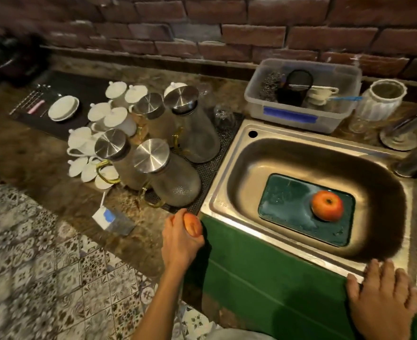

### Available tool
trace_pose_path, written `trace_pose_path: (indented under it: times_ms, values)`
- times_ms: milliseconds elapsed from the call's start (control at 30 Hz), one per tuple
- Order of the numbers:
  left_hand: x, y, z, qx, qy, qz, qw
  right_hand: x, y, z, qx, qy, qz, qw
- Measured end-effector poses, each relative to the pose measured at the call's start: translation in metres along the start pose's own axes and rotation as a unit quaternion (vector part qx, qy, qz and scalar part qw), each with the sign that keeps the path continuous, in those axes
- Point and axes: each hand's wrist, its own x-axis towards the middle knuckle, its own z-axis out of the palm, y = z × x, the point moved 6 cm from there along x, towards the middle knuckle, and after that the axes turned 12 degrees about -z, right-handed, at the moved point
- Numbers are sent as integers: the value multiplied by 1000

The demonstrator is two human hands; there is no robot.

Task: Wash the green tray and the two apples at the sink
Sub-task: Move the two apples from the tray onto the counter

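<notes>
Gripping a red-orange apple [192, 225], the person's left hand [180, 238] curls its fingers and thumb round the fruit above the front edge of the mottled brown stone counter [43, 168], just left of the sink's near-left corner. The right hand [383, 298] lies flat with straight, spread fingers on the front rim of the stainless steel sink [229, 173], near its right corner, holding nothing. Down in the basin, a dark green rectangular tray [288, 204] rests flat on the bottom, its surface wet-looking. A second red-orange apple [327, 205] sits on the right part of that tray, stem dimple facing up. Below the sink's front rim runs a green panel [251, 273].

Left of the sink, four glass pitchers with round brushed-metal lids [151, 155] stand grouped on a dark mesh mat [210, 168], with a cluster of white lidded ceramic pots [99, 116] just beside them. A small white and blue carton [113, 220] lies near the counter's front edge. Behind the sink a clear plastic tub with a strip of blue tape [293, 117] holds scrubbers and white cups, and a pale ribbed glass jar [379, 101] stands to its right. A metal tap [413, 163] juts in from the right edge, blurred. A red brick wall [227, 33] backs the counter, and patterned floor tiles [43, 278] show at lower left.
</notes>
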Motion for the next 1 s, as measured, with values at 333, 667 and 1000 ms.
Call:
trace_pose_path:
  times_ms: [333,667,1000]
  values:
    - [-6,-4,9,34,-25,19,999,3,-3,-5,7,-14,-15,1000]
    - [-44,130,57,69,-21,241,968,3,1,-9,20,-61,-3,998]
    - [-65,252,215,83,-200,301,929,6,9,12,21,-111,-26,993]
